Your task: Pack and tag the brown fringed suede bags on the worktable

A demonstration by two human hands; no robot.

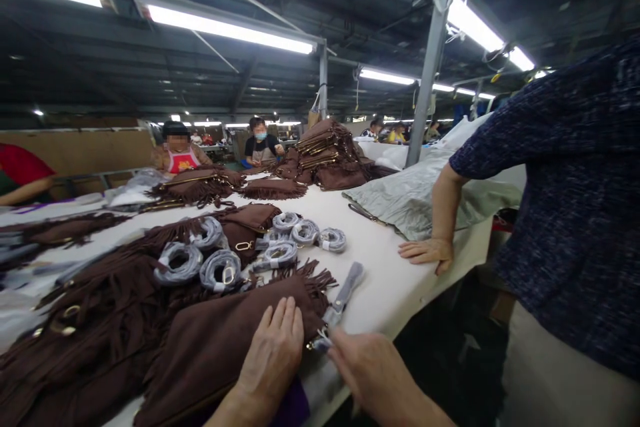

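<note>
A brown fringed bag (pixel 225 340) lies flat on the white table (pixel 373 240) in front of me. My left hand (pixel 277 347) rests on the bag, palm down, its fingers stretched out and holding nothing. At the bag's right end, my right hand (pixel 363 357) pinches the lower end of a plastic-wrapped strap (pixel 345 290), beside a small metal clasp. The strap's upper end lies on the table, pointing away from me. Just beyond the bag sit several coiled, plastic-wrapped straps (pixel 220 270), some of them on other brown bags.
More brown fringed bags (pixel 95 313) cover the left side. A tall pile of bags (pixel 325 153) stands farther back. At the right, a person (pixel 575 180) leans a hand (pixel 430 252) on the table edge, near a grey plastic sheet (pixel 405 200). Other people sit beyond the table.
</note>
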